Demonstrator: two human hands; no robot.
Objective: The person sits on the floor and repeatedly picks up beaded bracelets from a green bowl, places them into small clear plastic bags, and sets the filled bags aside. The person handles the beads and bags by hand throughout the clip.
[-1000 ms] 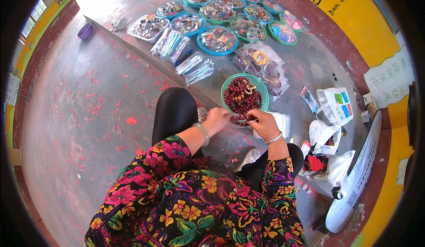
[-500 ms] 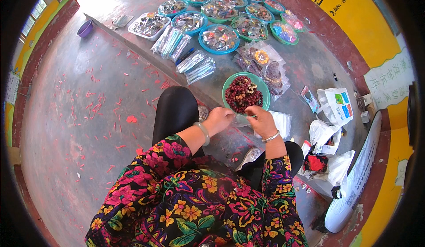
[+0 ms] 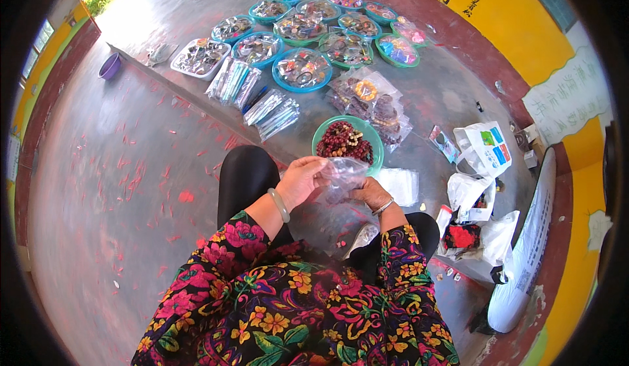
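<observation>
while both hands work the clear plastic bag (image 3: 342, 173) in front of the lap, progress looks early: left hand (image 3: 300, 181) has a closed grip pinching the bag's left edge, right hand (image 3: 371, 193) has a closed grip on its lower right. bag sits just this side of the green bowl of dark red beads (image 3: 346, 141), on the grey ledge (image 3: 426, 97). can't tell if any beads are inside it; bowl looks full, so most filling is left. bag is crumpled, long axis roughly left-right between the hands; mouth direction can't be told.
</observation>
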